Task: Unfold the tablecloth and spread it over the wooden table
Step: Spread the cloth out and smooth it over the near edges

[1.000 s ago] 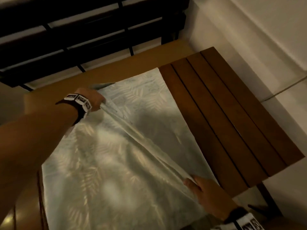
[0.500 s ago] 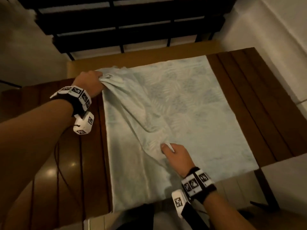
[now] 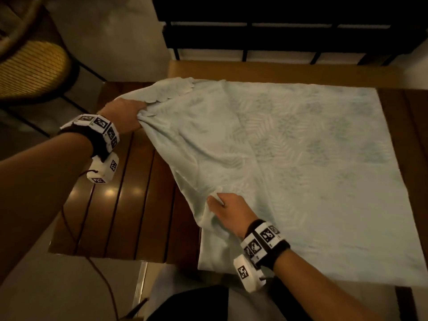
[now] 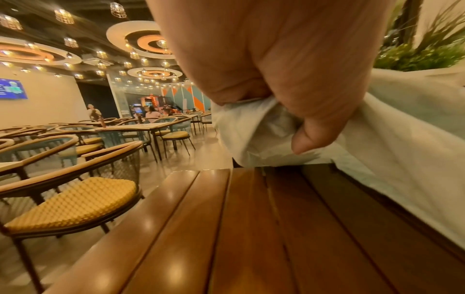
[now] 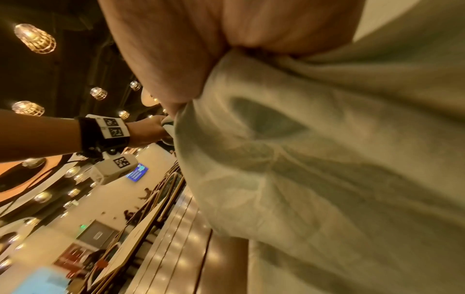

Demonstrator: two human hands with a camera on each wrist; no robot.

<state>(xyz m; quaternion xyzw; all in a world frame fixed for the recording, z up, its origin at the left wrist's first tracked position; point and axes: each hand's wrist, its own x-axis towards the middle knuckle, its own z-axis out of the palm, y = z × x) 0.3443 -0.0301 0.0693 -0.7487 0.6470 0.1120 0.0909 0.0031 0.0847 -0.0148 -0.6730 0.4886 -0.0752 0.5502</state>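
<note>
Over the wooden table (image 3: 129, 205), both hands apparently bunch and grasp the half-spread tablecloth (image 3: 312, 170).

Tablecloth (image 3: 312, 158) covers wooden table's (image 3: 129, 200) right part.

Pale mint-green tablecloth (image 3: 301, 158) printed with faint fern-leaf motifs in white and muted blue-grey; scalloped white trim at the corner lifted over the table's far left part. Reddish-brown slatted wooden table (image 3: 129, 205), glossy, with warm yellow light spots near its left edge. White wristbands (image 3: 102, 128) bearing black square-code markers over black straps. Mustard-yellow quilted chair cushion (image 4: 75, 201) in a dark frame with tan armrests. Black slatted bench (image 3: 278, 31) beyond the table's far edge.
</note>
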